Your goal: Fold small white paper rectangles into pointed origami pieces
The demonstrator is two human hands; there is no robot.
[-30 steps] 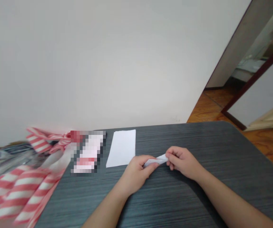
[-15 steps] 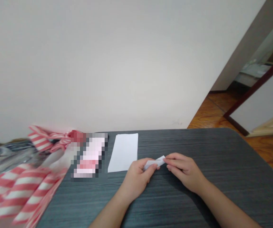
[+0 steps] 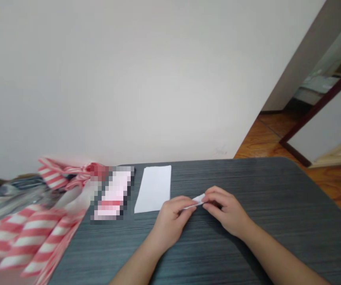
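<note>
A small folded piece of white paper (image 3: 198, 199) is held between my two hands, just above the dark table (image 3: 218, 253). My left hand (image 3: 173, 217) pinches its left end between thumb and fingers. At the right end, the thumb and fingertips of my right hand (image 3: 225, 208) close on the paper. It shows as a narrow strip, seen nearly edge-on, and its ends are covered by my fingers. Flat on the table beyond my left hand lies a stack of white paper sheets (image 3: 154, 188).
Left of the sheets is a pixelated pink-and-white object (image 3: 114, 194). Red-and-white striped cloth (image 3: 31, 237) and clear plastic (image 3: 28, 202) are heaped along the table's left side. A white wall (image 3: 158, 79) rises behind the table; wooden flooring (image 3: 256, 138) shows at the right.
My right hand has shifted slightly left and closed further on the paper's right end. The folded paper has tilted from showing its face to a thinner edge.
</note>
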